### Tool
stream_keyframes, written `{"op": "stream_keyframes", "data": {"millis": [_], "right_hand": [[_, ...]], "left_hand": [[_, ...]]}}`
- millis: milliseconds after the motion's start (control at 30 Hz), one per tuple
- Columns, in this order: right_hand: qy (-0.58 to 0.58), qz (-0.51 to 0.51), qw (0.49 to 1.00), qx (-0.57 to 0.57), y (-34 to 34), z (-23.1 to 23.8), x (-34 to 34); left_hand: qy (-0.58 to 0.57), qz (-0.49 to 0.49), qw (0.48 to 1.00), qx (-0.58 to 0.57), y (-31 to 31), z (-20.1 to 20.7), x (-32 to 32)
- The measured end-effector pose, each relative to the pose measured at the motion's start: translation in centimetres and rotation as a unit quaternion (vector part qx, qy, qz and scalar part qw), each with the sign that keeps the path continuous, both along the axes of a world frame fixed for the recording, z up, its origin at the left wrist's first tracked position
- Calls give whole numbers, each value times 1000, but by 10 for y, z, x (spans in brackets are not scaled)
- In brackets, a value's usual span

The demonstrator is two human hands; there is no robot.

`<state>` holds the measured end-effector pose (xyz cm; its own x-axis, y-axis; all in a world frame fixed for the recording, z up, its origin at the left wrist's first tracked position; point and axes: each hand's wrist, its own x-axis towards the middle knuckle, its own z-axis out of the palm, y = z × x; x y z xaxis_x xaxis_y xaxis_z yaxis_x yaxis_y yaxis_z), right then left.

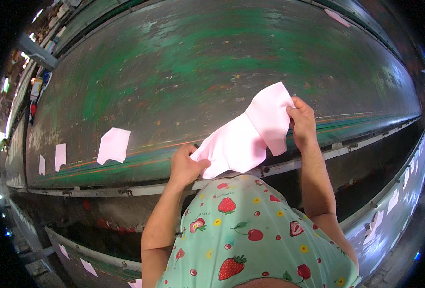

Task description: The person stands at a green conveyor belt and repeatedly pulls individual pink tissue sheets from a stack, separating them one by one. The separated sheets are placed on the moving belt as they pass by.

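Pale pink fabric (236,139) hangs between my two hands at the near edge of a long, green-stained table (183,96). A fold or an overlap crosses its middle; I cannot tell if it is one piece or two. My left hand (187,165) pinches the lower left corner between thumb and fingers. At the upper right edge, my right hand (302,120) grips the cloth with its thumb on top. On the table to the left lies a cut pink piece (114,145) with a notched lower edge.
Smaller pink pieces (60,157) lie farther left along the table's near edge. Another pink piece (337,18) rests at the far right. A metal rail (102,192) edges the table. Behind me, a second table (390,216) carries more pink pieces. A grey post (37,54) stands at far left.
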<state>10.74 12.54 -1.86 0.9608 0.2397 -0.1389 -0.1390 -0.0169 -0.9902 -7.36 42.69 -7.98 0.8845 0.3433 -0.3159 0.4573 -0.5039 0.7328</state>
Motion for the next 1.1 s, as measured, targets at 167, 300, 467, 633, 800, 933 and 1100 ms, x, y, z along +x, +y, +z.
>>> {"op": "stream_keyframes", "data": {"millis": [167, 300, 467, 633, 800, 933, 1100], "right_hand": [[-58, -41, 997, 42, -8, 21, 5], [-128, -60, 989, 47, -8, 40, 4], [-117, 83, 989, -19, 16, 42, -15], [-309, 233, 918, -86, 87, 12, -67], [-256, 298, 918, -60, 97, 3, -88], [-206, 327, 914, -125, 94, 0, -84], [-323, 248, 898, -165, 95, -5, -84]], "left_hand": [[-78, 216, 781, -580, -18, -12, -6], [-43, 225, 756, -613, -20, -10, -11], [-121, 225, 759, -599, -37, 16, -10], [-178, 204, 801, -533, -51, 33, -8], [-192, 167, 789, -559, -49, 32, -13], [-183, 204, 803, -529, -57, 23, -11], [-210, 186, 844, -457, -57, 21, -5]]}}
